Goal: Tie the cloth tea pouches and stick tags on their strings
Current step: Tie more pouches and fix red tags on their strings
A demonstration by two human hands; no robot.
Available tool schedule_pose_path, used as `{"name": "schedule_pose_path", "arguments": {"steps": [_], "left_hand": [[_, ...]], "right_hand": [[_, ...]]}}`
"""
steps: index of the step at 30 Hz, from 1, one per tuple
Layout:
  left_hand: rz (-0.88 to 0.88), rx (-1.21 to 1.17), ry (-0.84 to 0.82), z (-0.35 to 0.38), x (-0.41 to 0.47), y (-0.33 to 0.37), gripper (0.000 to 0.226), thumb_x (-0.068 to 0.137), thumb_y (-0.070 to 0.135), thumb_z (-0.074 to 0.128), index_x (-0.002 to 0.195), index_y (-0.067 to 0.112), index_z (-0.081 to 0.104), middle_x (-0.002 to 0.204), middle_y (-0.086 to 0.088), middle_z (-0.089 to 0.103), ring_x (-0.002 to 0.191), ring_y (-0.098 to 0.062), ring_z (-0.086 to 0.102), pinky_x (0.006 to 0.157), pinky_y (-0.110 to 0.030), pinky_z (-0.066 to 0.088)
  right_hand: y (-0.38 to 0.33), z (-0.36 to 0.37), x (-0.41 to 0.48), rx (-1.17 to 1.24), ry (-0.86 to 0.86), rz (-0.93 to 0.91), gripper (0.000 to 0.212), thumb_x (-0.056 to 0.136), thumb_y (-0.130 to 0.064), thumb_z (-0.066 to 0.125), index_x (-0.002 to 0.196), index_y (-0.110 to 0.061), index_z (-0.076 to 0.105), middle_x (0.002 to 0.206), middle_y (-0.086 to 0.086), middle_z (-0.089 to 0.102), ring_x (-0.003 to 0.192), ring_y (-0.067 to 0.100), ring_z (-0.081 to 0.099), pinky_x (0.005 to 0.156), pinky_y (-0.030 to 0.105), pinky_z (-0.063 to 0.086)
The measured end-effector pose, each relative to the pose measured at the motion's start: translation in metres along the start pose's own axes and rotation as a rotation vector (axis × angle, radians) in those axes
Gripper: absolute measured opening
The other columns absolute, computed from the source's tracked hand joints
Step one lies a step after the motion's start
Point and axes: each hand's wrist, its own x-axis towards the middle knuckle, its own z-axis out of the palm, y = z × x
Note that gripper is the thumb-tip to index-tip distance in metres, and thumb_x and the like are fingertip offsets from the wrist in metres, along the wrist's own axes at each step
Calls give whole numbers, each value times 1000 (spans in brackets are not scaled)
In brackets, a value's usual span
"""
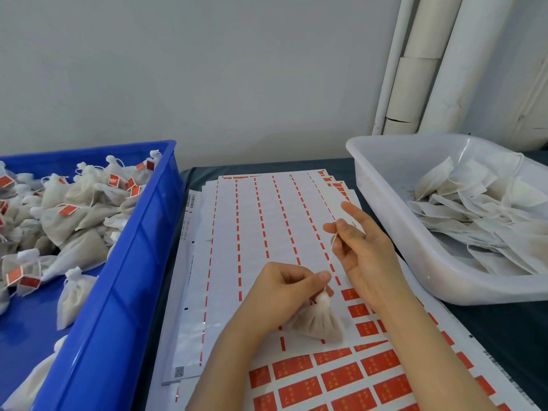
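Pouch (320, 321) lies below left fingers (324, 276); right fingers (344, 229) apparently pinch string (332, 253).

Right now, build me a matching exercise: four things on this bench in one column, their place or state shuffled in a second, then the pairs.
Column one
1. blue crate
2. white tub
3. pouch
4. tag sheets

Column two
A. lie flat between crate and tub
B. on the right, holds flat untied pouches
C. neck gathered, its string pinched by the left hand and the right hand
D. on the left, holds tagged pouches

Pairs: 1-D, 2-B, 3-C, 4-A
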Motion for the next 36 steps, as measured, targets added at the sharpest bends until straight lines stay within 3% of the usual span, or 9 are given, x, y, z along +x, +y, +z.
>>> {"name": "schedule_pose_path", "arguments": {"steps": [5, 9, 14, 17, 22, 26, 29, 33, 36], "left_hand": [[45, -51, 16, 1, 1, 1, 9, 88, 39, 62, 90, 39, 71, 87, 21, 71, 75, -4, 68, 64, -10, 51], [120, -125, 107, 1, 1, 5, 23, 78, 53, 54, 84, 38, 71, 84, 17, 72, 80, -2, 68, 69, -6, 49], [146, -273, 181, 1, 2, 5, 15, 82, 38, 59, 81, 31, 72, 72, 9, 73, 69, -5, 68, 63, -7, 48], [133, -334, 178, -1, 2, 6, 15, 74, 41, 61, 79, 33, 73, 71, 5, 73, 68, -8, 69, 65, -9, 50], [114, -335, 155, 1, 4, 6, 27, 69, 48, 61, 86, 31, 72, 69, 6, 73, 64, -9, 69, 67, -11, 51], [81, -299, 165, 2, 5, 5, 13, 77, 39, 65, 83, 30, 73, 66, 6, 71, 62, -11, 68, 70, -16, 53], [33, -289, 172, 3, 6, 3, 11, 87, 25, 65, 79, 26, 73, 67, 4, 71, 61, -9, 67, 69, -15, 52], [-68, -284, 193, 6, 8, 2, 14, 89, 26, 64, 78, 23, 71, 67, 5, 71, 60, -7, 66, 72, -21, 49], [-109, -317, 200, 6, 9, 1, 14, 89, 28, 64, 79, 21, 71, 67, 1, 71, 64, -9, 66, 76, -24, 50]], "right_hand": [[1, 2, -2, -64, -43, -8, 40, 74, -33, 61, 113, -32, 59, 88, 2, 72, 65, 10, 63, 67, 19, 52], [2, 5, -6, -133, -133, -29, 44, 75, -33, 59, 118, -29, 56, 85, 5, 71, 66, 11, 63, 66, 20, 51], [1, 8, -7, -138, -97, -104, 41, 73, -35, 60, 114, -31, 58, 84, 2, 72, 68, 13, 66, 67, 18, 52], [0, 6, -5, -106, -56, -120, 38, 72, -35, 62, 110, -32, 60, 85, 1, 73, 66, 9, 64, 67, 17, 52], [4, 6, -5, -230, -73, -145, 47, 66, -52, 63, 111, -40, 58, 92, -8, 73, 91, 10, 68, 71, 19, 53], [6, 6, -5, -308, -71, -169, 45, 67, -56, 60, 110, -42, 57, 94, -14, 72, 90, 9, 67, 78, 26, 52], [5, 7, -6, -392, -7, -210, 41, 69, -59, 56, 106, -41, 58, 95, -20, 70, 78, 7, 66, 70, 18, 54], [9, 4, -3, -594, 120, -249, 15, 88, -37, 55, 102, -35, 58, 100, -15, 68, 73, -2, 64, 58, 5, 47], [3, -7, 0, -855, 131, -132, 15, 92, -30, 55, 106, -33, 58, 109, -10, 64, 76, 0, 62, 58, 5, 40]]}}
